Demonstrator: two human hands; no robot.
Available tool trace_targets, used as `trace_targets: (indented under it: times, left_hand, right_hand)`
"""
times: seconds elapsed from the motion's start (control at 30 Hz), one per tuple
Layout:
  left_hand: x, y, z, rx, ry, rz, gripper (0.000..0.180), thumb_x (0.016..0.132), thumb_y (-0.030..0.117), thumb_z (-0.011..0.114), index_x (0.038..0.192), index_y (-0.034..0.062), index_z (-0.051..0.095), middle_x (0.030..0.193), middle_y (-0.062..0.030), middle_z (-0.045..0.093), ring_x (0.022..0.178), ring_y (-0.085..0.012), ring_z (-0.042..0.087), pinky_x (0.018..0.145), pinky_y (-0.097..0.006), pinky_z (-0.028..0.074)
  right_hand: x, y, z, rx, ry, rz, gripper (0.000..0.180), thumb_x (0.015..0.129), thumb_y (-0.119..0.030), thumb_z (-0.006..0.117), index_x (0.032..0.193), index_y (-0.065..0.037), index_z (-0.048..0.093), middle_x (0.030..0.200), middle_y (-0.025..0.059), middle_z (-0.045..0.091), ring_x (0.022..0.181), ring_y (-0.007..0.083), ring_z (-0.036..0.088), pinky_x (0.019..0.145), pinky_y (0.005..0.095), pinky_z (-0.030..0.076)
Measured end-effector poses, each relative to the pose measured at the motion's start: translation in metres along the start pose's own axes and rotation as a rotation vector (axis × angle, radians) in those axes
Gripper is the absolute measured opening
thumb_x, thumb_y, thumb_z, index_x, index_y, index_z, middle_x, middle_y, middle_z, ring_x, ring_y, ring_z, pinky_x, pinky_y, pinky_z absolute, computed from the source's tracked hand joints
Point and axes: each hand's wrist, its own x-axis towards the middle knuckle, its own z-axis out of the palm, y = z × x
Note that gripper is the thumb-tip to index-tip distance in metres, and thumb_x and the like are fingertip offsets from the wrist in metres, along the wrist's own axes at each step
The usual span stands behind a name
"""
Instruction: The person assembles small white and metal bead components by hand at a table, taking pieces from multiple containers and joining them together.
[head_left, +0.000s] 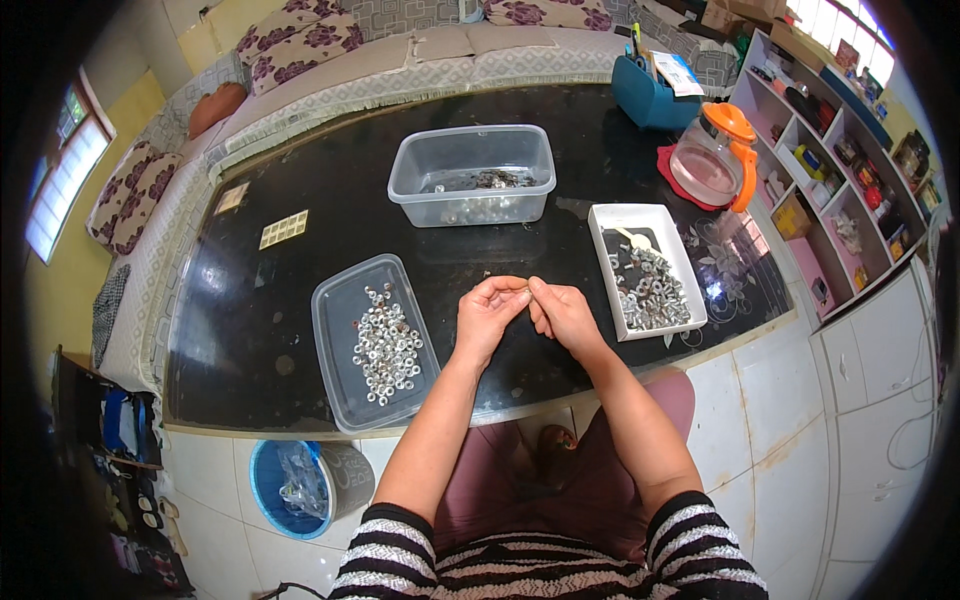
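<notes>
Over the near part of the black table, my left hand [490, 315] and my right hand [562, 314] meet at the fingertips. Both are pinched closed around something too small to make out. To their left lies a shallow clear plastic lid [335, 335] bearing many small silvery ring-shaped metal parts [388, 345]. On the right a white open box [612, 275] holds a heap of small metal parts [655, 290] and a pale spoon-like piece [634, 238]. Beyond my hands stands a clear plastic tub [470, 205] with some small shiny pieces on its bottom.
A glass jug [708, 165] with an orange lid and handle stands on a red mat at the right. Behind it is a teal holder [645, 95]. A flat cream card [284, 229] lies at the left. On the floor stands a bin [310, 490]; shelves [840, 170] rise at the right.
</notes>
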Motion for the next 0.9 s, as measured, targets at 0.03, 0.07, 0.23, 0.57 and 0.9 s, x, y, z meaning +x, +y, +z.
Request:
trace_targets:
  times: [0.03, 0.07, 0.23, 0.57, 0.9]
  left_hand:
    - [0.000, 0.000, 0.000, 0.000, 0.000, 0.000, 0.015, 0.073, -0.004, 0.056, 0.088, -0.0013, 0.055, 0.082, -0.0056, 0.058, 0.076, -0.0099, 0.055, 0.070, -0.021, 0.044]
    - [0.000, 0.001, 0.000, -0.007, 0.003, 0.008, 0.015, 0.073, -0.004, 0.057, 0.087, -0.0012, 0.055, 0.082, -0.0054, 0.058, 0.076, -0.0098, 0.055, 0.070, -0.021, 0.044]
    - [0.000, -0.001, -0.002, -0.010, 0.024, 0.024, 0.015, 0.073, -0.003, 0.057, 0.087, -0.0010, 0.056, 0.082, -0.0051, 0.058, 0.076, -0.0098, 0.055, 0.070, -0.021, 0.044]
    - [-0.001, 0.001, -0.001, -0.023, 0.005, -0.011, 0.016, 0.072, -0.002, 0.058, 0.087, 0.0003, 0.055, 0.083, -0.0045, 0.057, 0.076, -0.0091, 0.054, 0.071, -0.021, 0.044]
    - [0.000, 0.000, -0.003, -0.029, 0.004, -0.012, 0.014, 0.073, -0.002, 0.058, 0.087, 0.0004, 0.056, 0.083, -0.0044, 0.057, 0.077, -0.0090, 0.054, 0.071, -0.021, 0.043]
  right_hand:
    - [0.000, 0.000, 0.001, -0.018, 0.014, 0.006, 0.035, 0.084, -0.030, 0.044, 0.060, -0.005, 0.048, 0.050, -0.0004, 0.044, 0.043, 0.0052, 0.038, 0.040, 0.0183, 0.031]
    - [0.000, 0.000, 0.002, -0.017, 0.014, 0.007, 0.035, 0.084, -0.030, 0.044, 0.060, -0.005, 0.048, 0.050, -0.0004, 0.044, 0.043, 0.0052, 0.038, 0.040, 0.0183, 0.031]
    - [0.002, 0.002, 0.005, -0.009, 0.085, -0.141, 0.035, 0.085, -0.030, 0.044, 0.061, -0.005, 0.048, 0.050, 0.0001, 0.045, 0.044, 0.0057, 0.039, 0.041, 0.0185, 0.032]
    - [0.001, 0.001, 0.006, 0.004, 0.129, -0.182, 0.036, 0.084, -0.032, 0.043, 0.062, -0.005, 0.049, 0.050, 0.0007, 0.046, 0.044, 0.0058, 0.040, 0.042, 0.0183, 0.032]
    - [0.001, 0.004, 0.002, 0.038, 0.035, -0.096, 0.036, 0.085, -0.031, 0.042, 0.060, -0.006, 0.048, 0.049, 0.0002, 0.045, 0.042, 0.0055, 0.039, 0.040, 0.0181, 0.032]
